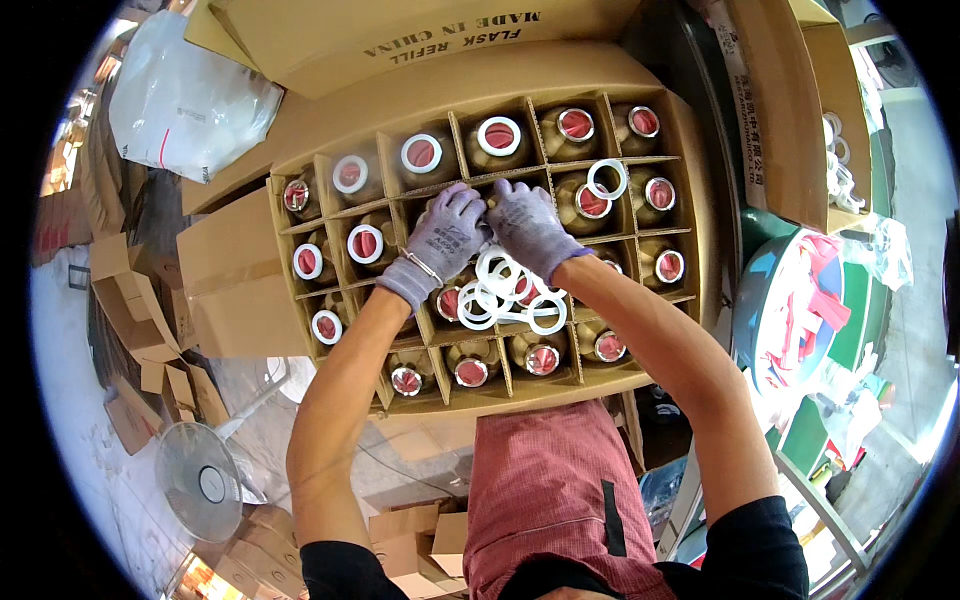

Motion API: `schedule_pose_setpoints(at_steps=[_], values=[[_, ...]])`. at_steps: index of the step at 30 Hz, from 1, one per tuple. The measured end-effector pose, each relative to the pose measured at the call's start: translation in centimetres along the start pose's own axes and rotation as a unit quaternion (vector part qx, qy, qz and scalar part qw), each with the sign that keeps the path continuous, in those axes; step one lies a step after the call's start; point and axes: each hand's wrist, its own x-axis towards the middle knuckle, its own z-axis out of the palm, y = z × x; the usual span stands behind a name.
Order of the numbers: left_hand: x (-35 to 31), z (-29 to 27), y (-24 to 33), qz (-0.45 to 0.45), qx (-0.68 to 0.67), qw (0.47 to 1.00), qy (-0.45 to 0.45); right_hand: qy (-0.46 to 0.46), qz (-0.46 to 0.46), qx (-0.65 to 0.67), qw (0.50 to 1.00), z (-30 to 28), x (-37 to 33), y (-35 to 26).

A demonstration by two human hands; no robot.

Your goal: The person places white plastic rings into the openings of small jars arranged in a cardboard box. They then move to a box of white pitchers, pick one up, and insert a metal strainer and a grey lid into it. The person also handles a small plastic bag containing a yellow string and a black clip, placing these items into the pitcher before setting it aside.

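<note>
A large cardboard carton (520, 402) is divided into cells by card partitions. Glass flask refills (562, 150) stand upright in the cells, with red material inside their mouths. Some wear white rings (498, 152) around their mouths; others show bare silvery rims. My left hand (452, 232) and my right hand (528, 225), both in grey-purple gloves, meet over a middle cell with fingers curled. What the fingers grip is hidden beneath them. Several loose white rings (547, 331) lie heaped just below my hands, on top of flasks. One loose ring (623, 180) rests tilted over a flask to the right.
Right of the carton stand an open box (790, 110) with more white rings and a blue tub (752, 325) of red and pink pieces. A white plastic bag (190, 105) lies at upper left. A pedestal fan (200, 482) and empty cartons (130, 300) occupy the left floor.
</note>
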Motion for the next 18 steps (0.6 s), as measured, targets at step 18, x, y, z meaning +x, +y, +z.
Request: schedule_pose_setpoints(at_steps=[18], values=[[-1.5,-12.1,12.0,-0.19,-0.87,0.439,0.117,0.383,0.18,0.09,0.901,-0.6,-2.3,23.4]])
